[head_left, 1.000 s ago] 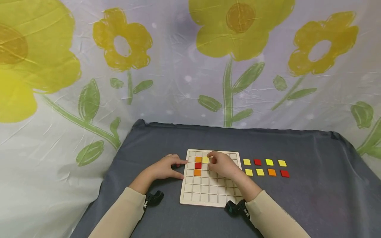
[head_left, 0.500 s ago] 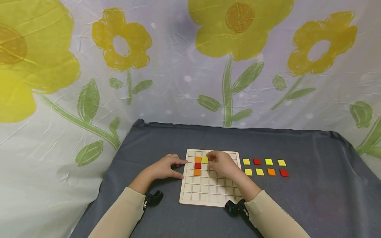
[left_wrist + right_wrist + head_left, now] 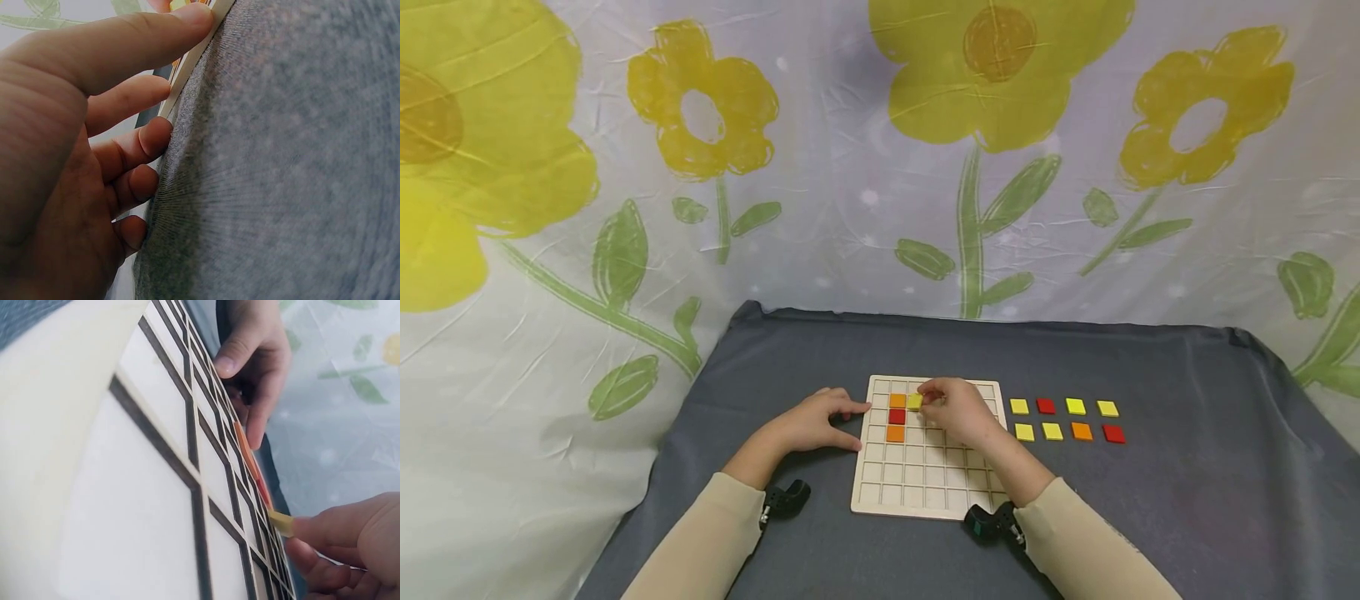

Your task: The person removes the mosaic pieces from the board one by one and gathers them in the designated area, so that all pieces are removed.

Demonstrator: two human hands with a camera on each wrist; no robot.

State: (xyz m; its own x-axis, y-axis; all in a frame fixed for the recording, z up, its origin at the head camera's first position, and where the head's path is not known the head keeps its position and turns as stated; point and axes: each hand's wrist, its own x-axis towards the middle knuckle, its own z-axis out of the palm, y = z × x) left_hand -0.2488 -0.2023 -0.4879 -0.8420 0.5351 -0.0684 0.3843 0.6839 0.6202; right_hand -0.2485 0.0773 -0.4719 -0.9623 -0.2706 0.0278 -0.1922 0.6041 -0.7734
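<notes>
A square wooden grid board (image 3: 917, 475) lies on the dark cloth. My left hand (image 3: 812, 423) rests at its left edge, with the straight thumb and index fingertip touching the rim; the other fingers bend loosely in the left wrist view. With thumb and fingertips my right hand (image 3: 958, 410) pinches a yellow tile (image 3: 281, 522), which stands tilted against the board in the right wrist view. Left of it, an orange tile (image 3: 897, 401), a red tile (image 3: 897, 417) and another orange tile (image 3: 895, 433) sit in one column of squares. The right hand hides some squares behind it.
Right of the board lie two rows of loose tiles, among them a yellow tile (image 3: 1018, 407), a red tile (image 3: 1046, 406) and an orange tile (image 3: 1082, 431). A flowered curtain (image 3: 835, 208) hangs behind the grey-clothed table (image 3: 1187, 500).
Both hands keep almost the same places at the board, the right one still at the yellow tile. The whole head view has drifted very slightly to the left.
</notes>
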